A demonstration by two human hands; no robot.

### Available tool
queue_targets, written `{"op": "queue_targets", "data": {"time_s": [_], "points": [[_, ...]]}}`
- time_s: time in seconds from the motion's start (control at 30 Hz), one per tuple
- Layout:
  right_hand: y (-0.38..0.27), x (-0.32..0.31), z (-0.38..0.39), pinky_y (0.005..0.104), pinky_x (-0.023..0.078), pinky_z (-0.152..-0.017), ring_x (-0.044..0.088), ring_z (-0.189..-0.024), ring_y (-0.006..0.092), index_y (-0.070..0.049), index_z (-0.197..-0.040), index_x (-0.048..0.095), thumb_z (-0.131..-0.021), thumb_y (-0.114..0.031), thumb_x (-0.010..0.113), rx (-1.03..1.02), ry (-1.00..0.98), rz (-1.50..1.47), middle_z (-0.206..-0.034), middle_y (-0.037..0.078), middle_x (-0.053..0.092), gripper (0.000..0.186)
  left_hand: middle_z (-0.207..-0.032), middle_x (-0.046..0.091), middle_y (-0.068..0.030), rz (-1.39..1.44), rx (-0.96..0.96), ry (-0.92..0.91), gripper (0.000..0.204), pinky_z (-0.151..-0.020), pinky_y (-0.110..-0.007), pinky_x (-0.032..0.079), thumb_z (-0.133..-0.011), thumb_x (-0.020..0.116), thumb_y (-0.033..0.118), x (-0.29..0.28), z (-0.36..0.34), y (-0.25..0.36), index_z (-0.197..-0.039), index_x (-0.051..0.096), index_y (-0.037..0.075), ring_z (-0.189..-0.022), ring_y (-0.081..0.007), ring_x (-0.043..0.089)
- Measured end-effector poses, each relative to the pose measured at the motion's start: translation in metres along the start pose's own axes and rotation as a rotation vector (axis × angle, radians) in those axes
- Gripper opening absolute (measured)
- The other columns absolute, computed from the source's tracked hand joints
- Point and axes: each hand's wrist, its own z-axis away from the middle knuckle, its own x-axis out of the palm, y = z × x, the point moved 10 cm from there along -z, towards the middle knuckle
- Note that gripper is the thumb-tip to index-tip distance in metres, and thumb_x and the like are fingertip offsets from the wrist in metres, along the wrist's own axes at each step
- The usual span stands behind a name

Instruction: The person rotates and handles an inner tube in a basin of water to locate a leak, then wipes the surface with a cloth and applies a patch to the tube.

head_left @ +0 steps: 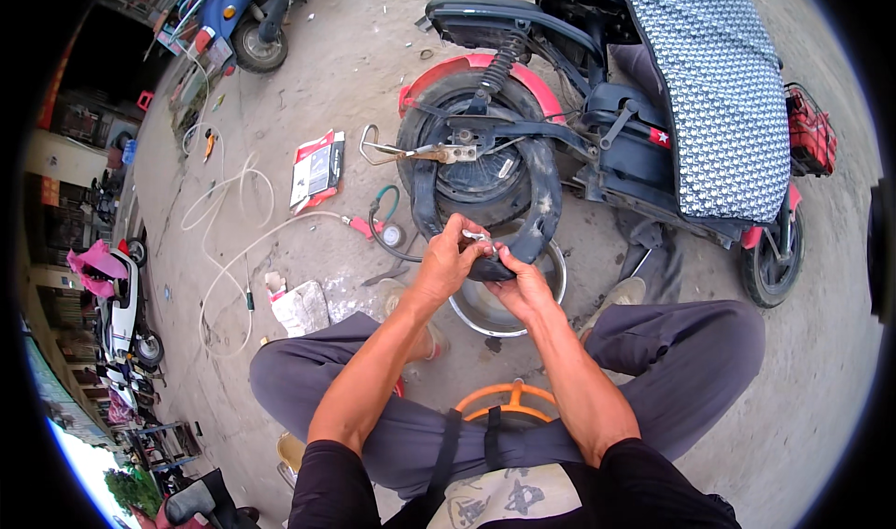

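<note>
A black tube (543, 188) is held by its near end over a metal basin (475, 323), between the spread knees, while its upper part is laid against the rear wheel (437, 91) of a scooter (633, 169) lying on its side. A small pale piece (479, 237) is pinched in the closed fingers of the left hand (450, 260), just above the tube; its exact kind cannot be told. The tube is gripped from the right by the curled right hand (523, 288), with the thumb laid on top. Near the left hand, a round gauge (393, 236) is seen, joined to a pink handle (360, 225) from which a clear hose (280, 224) is strung in loops across the ground. A red and white box (317, 170) is set beyond the gauge, to the left of the wheel. The scooter's front is draped with a patterned cover (714, 90). An orange stool (504, 394) is seen between the thighs.
</note>
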Motion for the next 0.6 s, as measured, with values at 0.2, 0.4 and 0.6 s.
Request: {"op": "queue_targets", "data": {"time_s": [0.2,0.4,0.6], "points": [[0.001,-0.017,-0.017,0.0412,0.049,-0.095,0.065,-0.1,0.0203,-0.007,-0.113,0.063,-0.096,-0.012,0.065,-0.06,0.067,0.107,-0.109,0.007,0.067,0.018,-0.097,0.071,-0.0131,-0.063,-0.006,-0.047,0.02,-0.082,-0.032,0.053,-0.105,0.053,0.018,-0.007,0.017,-0.002,-0.111,0.057,-0.001,-0.091,-0.0168,0.069],[-0.031,-0.025,-0.022,0.042,0.055,-0.095,0.067,-0.1,0.0241,-0.006,-0.112,0.062,-0.095,-0.009,0.066,-0.123,-0.078,0.106,-0.11,0.011,0.066,0.019,-0.1,0.07,-0.0068,0.437,-0.241,-0.263,0.019,-0.091,-0.031,0.048,-0.1,0.057,0.011,0.019,-0.006,-0.023,-0.113,0.063,-0.001,-0.101,-0.0136,0.063],[-0.023,-0.038,-0.025,0.0456,0.053,-0.098,0.065,-0.106,0.0243,-0.006,-0.115,0.061,-0.094,-0.009,0.068,-0.11,-0.074,0.214,-0.111,0.007,0.065,0.022,-0.118,0.066,-0.0101,0.693,-0.388,-0.324,0.046,-0.096,-0.031,0.047,-0.079,0.064,-0.013,0.021,0.021,-0.054,-0.122,0.059,0.001,-0.11,-0.0191,0.062]]}}
